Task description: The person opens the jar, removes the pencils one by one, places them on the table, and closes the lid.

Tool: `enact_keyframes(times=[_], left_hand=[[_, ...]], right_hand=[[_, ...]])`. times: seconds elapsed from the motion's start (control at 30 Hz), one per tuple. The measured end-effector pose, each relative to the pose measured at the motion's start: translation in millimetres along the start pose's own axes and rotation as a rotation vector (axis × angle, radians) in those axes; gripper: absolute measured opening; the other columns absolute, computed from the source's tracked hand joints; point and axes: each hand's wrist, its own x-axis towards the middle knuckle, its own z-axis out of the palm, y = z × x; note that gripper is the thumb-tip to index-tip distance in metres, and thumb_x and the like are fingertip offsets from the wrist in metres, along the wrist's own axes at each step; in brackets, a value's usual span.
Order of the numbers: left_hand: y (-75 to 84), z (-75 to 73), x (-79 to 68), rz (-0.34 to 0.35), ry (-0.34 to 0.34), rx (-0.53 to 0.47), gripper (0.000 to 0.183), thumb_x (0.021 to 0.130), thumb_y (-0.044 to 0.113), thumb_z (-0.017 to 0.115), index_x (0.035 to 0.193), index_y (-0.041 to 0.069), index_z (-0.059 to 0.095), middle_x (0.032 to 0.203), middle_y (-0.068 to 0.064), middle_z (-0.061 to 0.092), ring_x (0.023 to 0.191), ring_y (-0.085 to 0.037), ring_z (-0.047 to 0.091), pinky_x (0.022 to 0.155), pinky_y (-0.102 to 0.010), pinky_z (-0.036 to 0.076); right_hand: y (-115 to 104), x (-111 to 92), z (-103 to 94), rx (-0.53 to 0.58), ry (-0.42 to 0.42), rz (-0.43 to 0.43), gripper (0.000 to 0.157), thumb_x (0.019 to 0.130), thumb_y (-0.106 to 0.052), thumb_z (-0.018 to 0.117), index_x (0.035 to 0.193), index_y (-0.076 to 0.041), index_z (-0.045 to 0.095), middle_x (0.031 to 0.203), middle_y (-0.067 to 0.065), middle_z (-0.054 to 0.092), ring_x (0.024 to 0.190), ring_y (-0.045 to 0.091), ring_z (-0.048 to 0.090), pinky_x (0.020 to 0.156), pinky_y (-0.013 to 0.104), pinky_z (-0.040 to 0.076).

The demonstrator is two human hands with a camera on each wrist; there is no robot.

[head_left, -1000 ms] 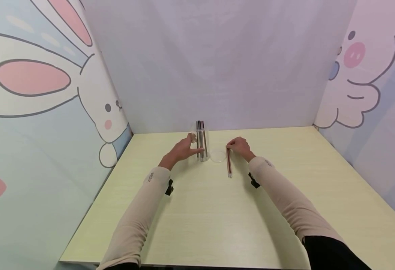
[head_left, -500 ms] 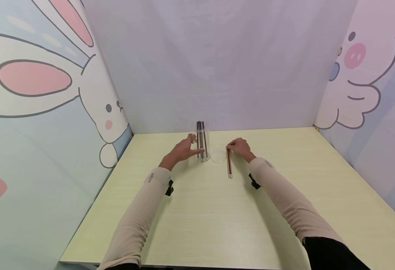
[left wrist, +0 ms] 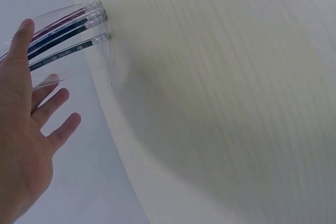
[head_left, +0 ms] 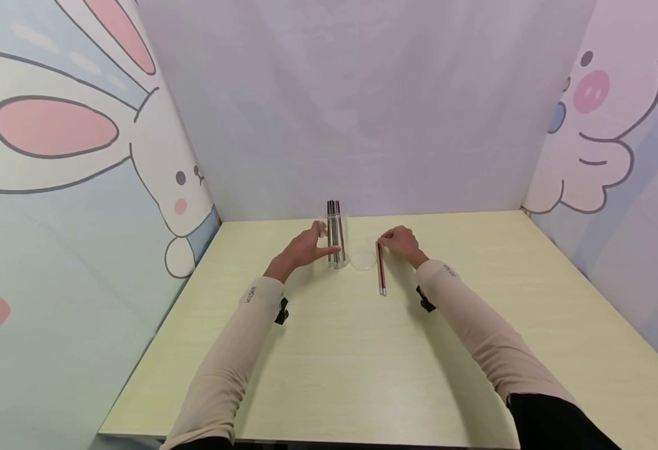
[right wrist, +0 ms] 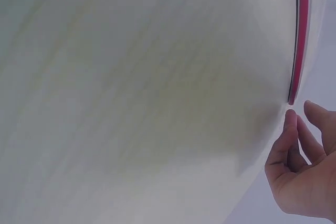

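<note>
My left hand (head_left: pixel 304 247) grips an upright clear plastic cylinder (head_left: pixel 346 234), thumb across its near side. Several dark and reddish pencils (left wrist: pixel 68 51) stand inside with eraser ends down, seen through the wall in the left wrist view. The other left fingers reach behind it, spread. Two pencils (head_left: pixel 382 269), one red and one dark, lie side by side on the table, erasers toward me. At their far end is my right hand (head_left: pixel 400 242); in the right wrist view its loosely bent fingertips (right wrist: pixel 291 115) are right by the pencil tips, with thumb and forefinger apart.
A round clear lid (head_left: pixel 363 260) lies flat between the cylinder and the two pencils. The pale wooden table (head_left: pixel 329 362) meets a plain light back wall (head_left: pixel 362 125), with cartoon-printed walls on both sides.
</note>
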Motion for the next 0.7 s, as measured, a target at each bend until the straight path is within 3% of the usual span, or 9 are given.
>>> enact_keyframes(times=[0.33,0.7], left_hand=[[1.5,-4.6,2.1,0.018,0.004,0.011,0.079,0.096,0.060,0.068,0.145,0.009,0.033,0.144,-0.022,0.055,0.126,-0.038,0.057,0.102,-0.052,0.048],[-0.4,-1.8,0.3,-0.004,-0.008,-0.008,0.082,0.095,0.062,0.068,0.146,0.008,0.033,0.145,-0.022,0.054,0.130,-0.038,0.055,0.105,-0.052,0.047]], right_hand=[[-9.0,13.3,-22.9,-0.030,0.009,-0.059,0.034,0.103,-0.027,0.065,0.125,-0.002,0.074,0.126,0.018,0.072,0.112,0.035,0.069,0.083,0.046,0.055],[-43.3,18.7,-48.4,-0.014,0.007,-0.174,0.033,0.104,-0.022,0.065,0.127,0.001,0.072,0.126,0.021,0.071,0.115,0.037,0.066,0.092,0.051,0.054]])
